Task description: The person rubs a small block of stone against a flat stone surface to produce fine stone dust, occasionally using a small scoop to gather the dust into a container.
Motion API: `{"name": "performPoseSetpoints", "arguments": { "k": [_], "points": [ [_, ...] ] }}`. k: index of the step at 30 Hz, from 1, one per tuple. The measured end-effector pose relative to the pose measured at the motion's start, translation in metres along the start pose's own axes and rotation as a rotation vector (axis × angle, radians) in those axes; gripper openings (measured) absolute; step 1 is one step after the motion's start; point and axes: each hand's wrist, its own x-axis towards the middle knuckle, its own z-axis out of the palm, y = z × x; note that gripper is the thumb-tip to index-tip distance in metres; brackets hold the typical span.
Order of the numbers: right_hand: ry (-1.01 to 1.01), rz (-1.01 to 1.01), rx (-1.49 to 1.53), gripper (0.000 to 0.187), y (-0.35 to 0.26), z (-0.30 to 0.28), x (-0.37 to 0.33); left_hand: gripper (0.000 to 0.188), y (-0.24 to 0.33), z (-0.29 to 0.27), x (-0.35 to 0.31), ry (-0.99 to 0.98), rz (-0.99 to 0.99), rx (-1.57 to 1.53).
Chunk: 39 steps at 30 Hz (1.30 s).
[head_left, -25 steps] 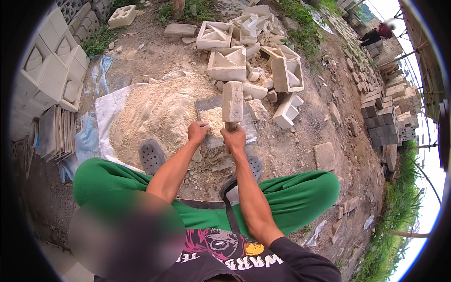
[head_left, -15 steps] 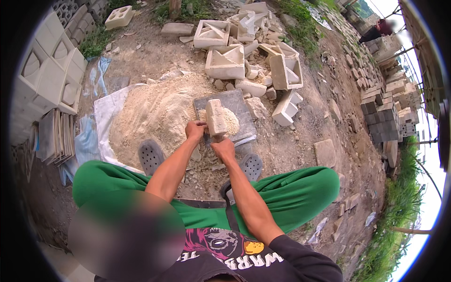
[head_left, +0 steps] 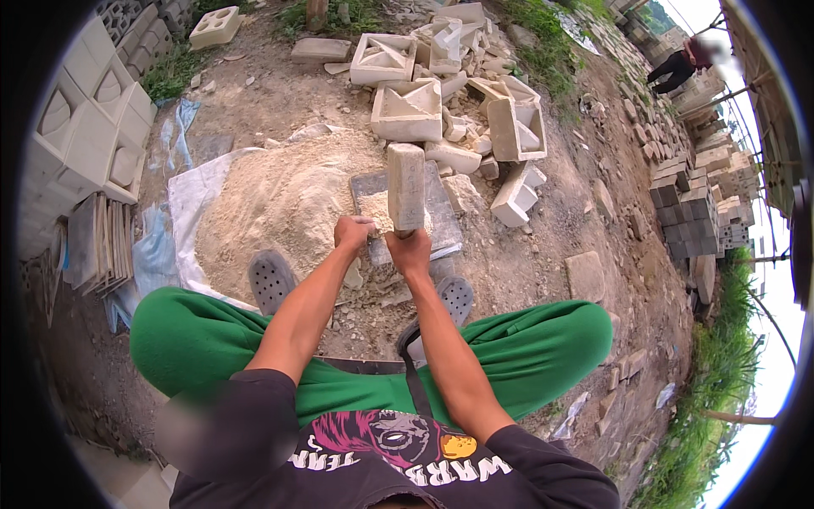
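My right hand (head_left: 410, 252) is closed round the short handle of a dusty, block-headed mallet (head_left: 406, 182). Its long pale head is raised over a flat grey slab (head_left: 445, 222), hiding part of it. Crushed pale stone (head_left: 373, 206) lies on the slab. At the slab's left edge, my left hand (head_left: 354, 233) is closed with its fingers curled in; whatever they hold, if anything, is hidden. Just left of it spreads a heap of pale crushed grit (head_left: 271, 195) on a white sheet (head_left: 188, 220).
Broken pale blocks (head_left: 407, 110) are piled beyond the slab. Whole blocks (head_left: 80, 127) stand stacked at the left, above thin boards (head_left: 102, 246). Grey bricks (head_left: 687, 204) are stacked at right. My grey clogs (head_left: 271, 280) flank the work. Far right, another person (head_left: 678, 66) stands.
My right hand has lifted the mallet, its head now higher and farther from me. My left hand stays at the slab's edge. The distant person has shifted slightly.
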Motion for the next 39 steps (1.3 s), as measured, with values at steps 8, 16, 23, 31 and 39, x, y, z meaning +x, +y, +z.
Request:
{"name": "performPoseSetpoints", "arguments": {
  "k": [8, 16, 23, 31, 39],
  "points": [
    [-0.19, 0.173, -0.176, 0.047, 0.028, 0.006, -0.012, 0.019, 0.005, -0.002, 0.002, 0.009, -0.066, 0.019],
    [-0.027, -0.064, 0.033, 0.037, -0.022, -0.015, 0.005, 0.019, -0.008, -0.001, 0.008, -0.012, 0.065, 0.118],
    [-0.218, 0.227, -0.077, 0.05, 0.048, 0.011, -0.015, 0.019, 0.001, 0.0, 0.003, -0.021, 0.057, 0.126],
    [-0.132, 0.194, -0.078, 0.038, 0.051, 0.007, 0.009, 0.021, -0.006, 0.005, 0.009, 0.073, 0.151, 0.179],
    [-0.072, 0.144, -0.054, 0.033, 0.06, 0.011, 0.009, 0.025, 0.025, 0.01, -0.009, 0.07, 0.28, 0.5]
  ]
}}
